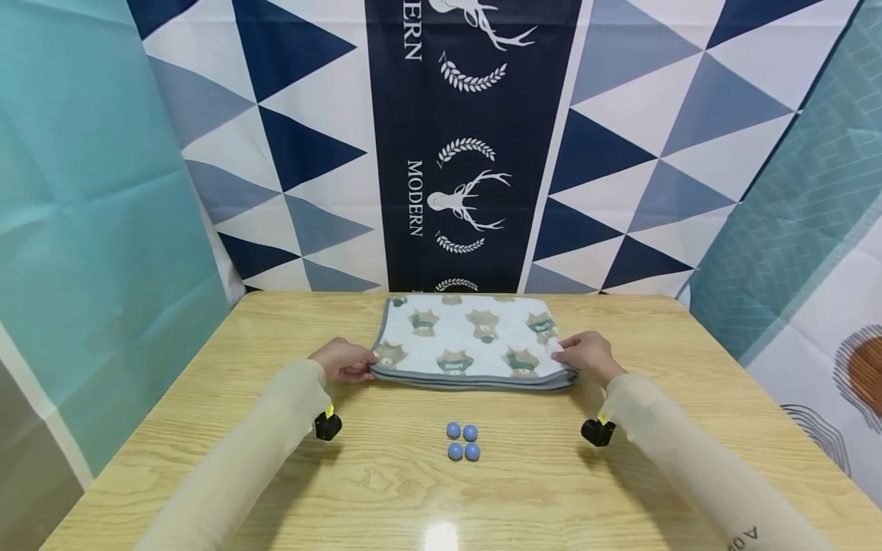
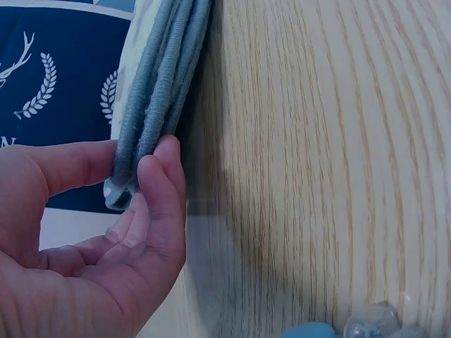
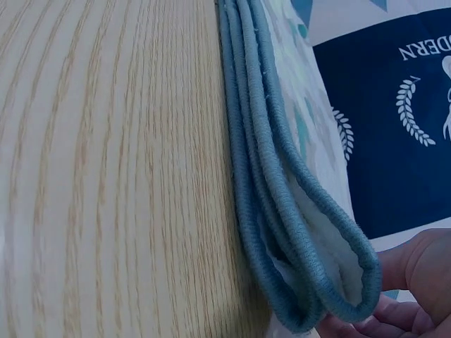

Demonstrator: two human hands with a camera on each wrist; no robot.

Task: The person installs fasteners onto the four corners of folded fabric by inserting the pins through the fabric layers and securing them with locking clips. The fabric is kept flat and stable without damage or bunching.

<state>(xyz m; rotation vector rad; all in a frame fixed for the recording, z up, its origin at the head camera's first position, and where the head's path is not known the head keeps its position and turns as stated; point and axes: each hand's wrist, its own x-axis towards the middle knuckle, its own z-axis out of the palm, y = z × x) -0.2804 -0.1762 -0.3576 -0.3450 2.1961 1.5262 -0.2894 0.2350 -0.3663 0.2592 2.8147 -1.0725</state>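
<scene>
A folded white blanket with brown bears and grey-blue edging lies near the far edge of the wooden table. At its near left corner my left hand pinches the layered edge between thumb and fingers, as the left wrist view shows with the edging in the grip. My right hand holds the near right corner. In the right wrist view the folded layers loop round at that corner, and the right hand is only partly in frame, with its fingertips behind the cloth.
Several small blue balls sit grouped on the table in front of the blanket. A patterned curtain hangs behind the table, with a teal cloth at the left. A black wrist camera hangs under each sleeve.
</scene>
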